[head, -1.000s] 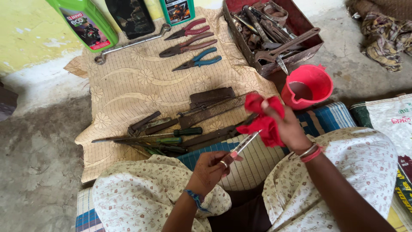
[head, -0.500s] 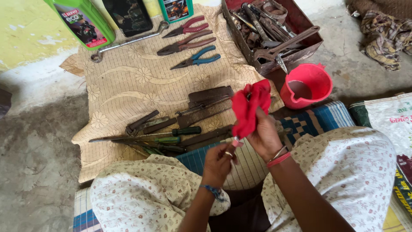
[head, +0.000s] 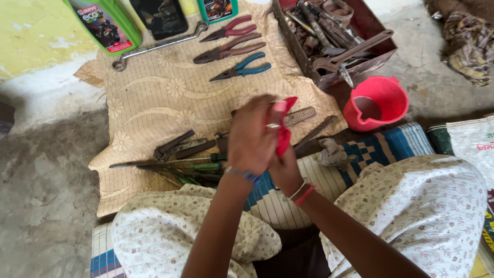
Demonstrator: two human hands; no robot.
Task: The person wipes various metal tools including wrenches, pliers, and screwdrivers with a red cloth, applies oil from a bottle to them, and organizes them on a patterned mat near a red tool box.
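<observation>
1. Two hands meet over the beige patterned cloth point(head: 170, 98): the left hand point(head: 252, 136) is closed over a red rag point(head: 284, 135), and the right hand point(head: 285, 170) sits just beneath it, mostly hidden, so I cannot tell whether it is closed or what it holds.
2. To wipe well, I would keep the rag bunched tight in the left hand and steady whatever lies inside it with the right, working close above the lap.
3. Just beyond the left hand lie dark flat files point(head: 301, 116); to its left lies a cluster of green-handled tools point(head: 200, 167).
4. Farther out are three pliers point(head: 239, 69) and a long spanner point(head: 159, 45).
5. To the right of the hands stands a red plastic pot point(head: 378, 103), with a rusty toolbox point(head: 334, 36) behind it; a careless elbow could tip the pot.
6. A grey crumpled rag point(head: 334, 153) lies near the right wrist.
</observation>
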